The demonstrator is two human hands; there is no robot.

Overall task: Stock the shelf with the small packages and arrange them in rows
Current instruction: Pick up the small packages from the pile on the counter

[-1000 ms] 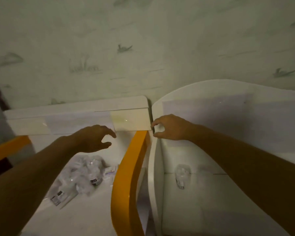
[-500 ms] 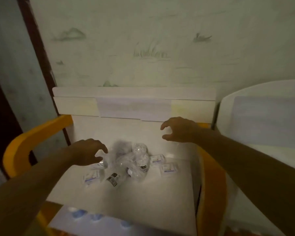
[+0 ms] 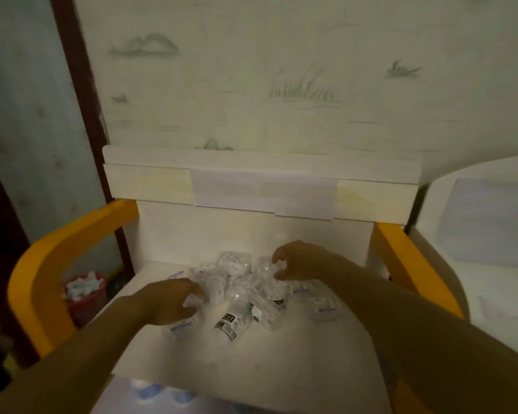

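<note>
Both grips were partly readable from my feed: my left hand (image 3: pixel 174 300) sat curled, fingers bent down onto the near-left edge of the pile of small packages (image 3: pixel 240 291), though I could not tell whether it actually pinched one. My right hand (image 3: pixel 299 261) had thumb and forefinger closed on a clear, crinkled package (image 3: pixel 266 268) at the pile's far-right side.

Nearest me in the heap lay a clear packet with a black-and-white label (image 3: pixel 226 322), its long axis running from near-left to far-right, label end toward me. Around it the packages were small, transparent and glossy, tumbled at mixed angles, not in rows. Two flat white packets with bluish print (image 3: pixel 323 306) lay apart to the right.

All of it rested on the white shelf (image 3: pixel 251 363), framed by orange side rails (image 3: pixel 33 279). Beyond stood the shelf's white back panel (image 3: pixel 150 183), then a pale wall with faint grass drawings (image 3: pixel 305 91).
</note>
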